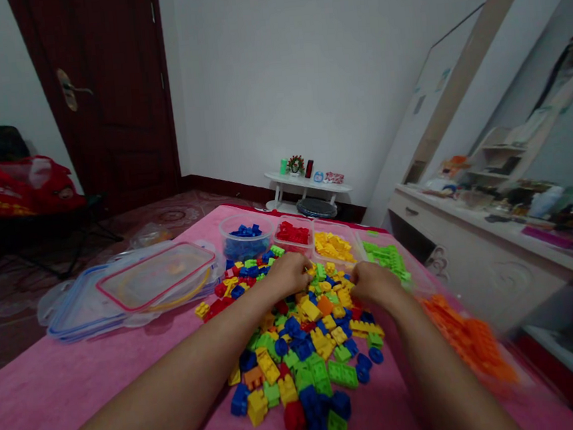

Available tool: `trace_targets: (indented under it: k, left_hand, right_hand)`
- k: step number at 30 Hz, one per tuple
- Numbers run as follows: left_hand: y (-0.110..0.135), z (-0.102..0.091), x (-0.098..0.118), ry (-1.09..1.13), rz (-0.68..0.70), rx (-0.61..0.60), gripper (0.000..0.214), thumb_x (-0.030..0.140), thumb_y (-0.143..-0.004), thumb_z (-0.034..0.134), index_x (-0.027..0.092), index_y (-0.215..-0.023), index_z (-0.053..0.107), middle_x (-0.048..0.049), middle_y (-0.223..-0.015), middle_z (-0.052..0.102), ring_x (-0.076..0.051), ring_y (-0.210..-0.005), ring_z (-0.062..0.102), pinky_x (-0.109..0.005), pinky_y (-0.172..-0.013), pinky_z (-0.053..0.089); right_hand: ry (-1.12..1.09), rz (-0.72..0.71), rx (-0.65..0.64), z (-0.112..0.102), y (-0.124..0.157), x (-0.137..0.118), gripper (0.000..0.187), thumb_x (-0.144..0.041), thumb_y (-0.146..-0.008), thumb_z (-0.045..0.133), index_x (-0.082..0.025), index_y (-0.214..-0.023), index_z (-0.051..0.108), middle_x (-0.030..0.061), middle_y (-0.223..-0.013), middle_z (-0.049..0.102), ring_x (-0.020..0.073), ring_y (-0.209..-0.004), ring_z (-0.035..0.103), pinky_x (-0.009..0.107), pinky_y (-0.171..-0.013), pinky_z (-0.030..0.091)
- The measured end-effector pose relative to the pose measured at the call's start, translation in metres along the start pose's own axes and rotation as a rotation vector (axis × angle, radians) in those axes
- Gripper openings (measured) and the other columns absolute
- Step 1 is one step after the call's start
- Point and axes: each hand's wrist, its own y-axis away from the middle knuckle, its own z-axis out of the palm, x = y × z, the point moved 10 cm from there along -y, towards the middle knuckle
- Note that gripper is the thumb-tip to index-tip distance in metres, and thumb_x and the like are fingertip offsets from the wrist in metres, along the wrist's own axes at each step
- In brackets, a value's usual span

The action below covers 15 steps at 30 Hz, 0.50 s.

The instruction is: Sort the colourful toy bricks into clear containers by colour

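A heap of mixed toy bricks (309,353) in red, blue, yellow, green and orange lies on the pink cloth (81,387). My left hand (289,273) rests at the far side of the heap with its fingers curled down into the bricks. My right hand (373,282) is beside it, also curled over the bricks. What either hand holds is hidden under the fingers. Behind the heap stand clear tubs: blue bricks (245,235), red bricks (293,233), yellow bricks (333,246) and green bricks (386,258).
A tub of orange bricks (470,339) sits at the right edge. Stacked clear lids (137,285) lie at the left. A dark door (105,97), a small white table (306,185) and a desk (494,237) surround the bed.
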Motion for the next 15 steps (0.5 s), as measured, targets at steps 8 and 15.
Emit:
trace_targets:
  k: [8, 15]
  left_hand:
    - [-0.008, 0.001, -0.014, 1.163, -0.213, -0.011, 0.021, 0.027, -0.075, 0.066, 0.012, -0.089, 0.067, -0.0044, -0.080, 0.067, -0.011, -0.067, 0.060, -0.023, -0.063, 0.048]
    - [-0.001, 0.006, -0.008, 1.436, -0.353, -0.074, 0.016, 0.021, -0.074, 0.069, 0.011, -0.085, 0.064, -0.0030, -0.073, 0.062, -0.006, -0.057, 0.055, -0.020, -0.059, 0.050]
  right_hand:
    - [-0.899, -0.226, 0.231, -0.035, 0.012, -0.033, 0.019, -0.024, -0.056, 0.065, -0.017, -0.073, 0.059, 0.0001, -0.066, 0.060, 0.0137, -0.061, 0.055, 0.023, -0.054, 0.041]
    - [-1.340, -0.301, 0.136, -0.025, 0.020, -0.061, 0.049, -0.032, -0.060, 0.068, -0.017, -0.103, 0.050, -0.0074, -0.062, 0.052, 0.0079, -0.050, 0.045, 0.019, -0.046, 0.033]
